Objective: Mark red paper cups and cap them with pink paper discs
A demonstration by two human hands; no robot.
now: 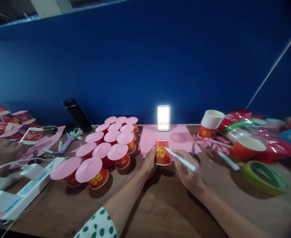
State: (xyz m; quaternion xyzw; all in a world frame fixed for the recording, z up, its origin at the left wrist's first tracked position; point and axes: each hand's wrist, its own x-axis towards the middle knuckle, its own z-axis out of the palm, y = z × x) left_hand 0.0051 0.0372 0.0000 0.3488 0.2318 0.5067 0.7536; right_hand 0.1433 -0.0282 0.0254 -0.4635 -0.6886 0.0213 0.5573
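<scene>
An upside-down red paper cup (163, 152) with yellow characters is in front of me, its narrow base upward. My left hand (150, 162) grips its left side, the fingers partly hidden behind it. In my right hand (188, 170) is a white pen-like stick (182, 160), its tip close to the cup's right side; I cannot tell whether it touches. Behind the cup lies a stack of pink paper sheets (149, 134) with a drawn circle on it. To the left stand several upturned red cups (99, 180), each topped with a pink paper disc (89, 169).
A lit phone (163, 118) leans at the back. Scissors (194, 152), a stack of cups (209, 124), a large cup (248, 147) and a green tape roll (263, 178) are on the right. Leftward are a power strip (31, 190), a black flask (77, 114) and another person's hand (5, 150).
</scene>
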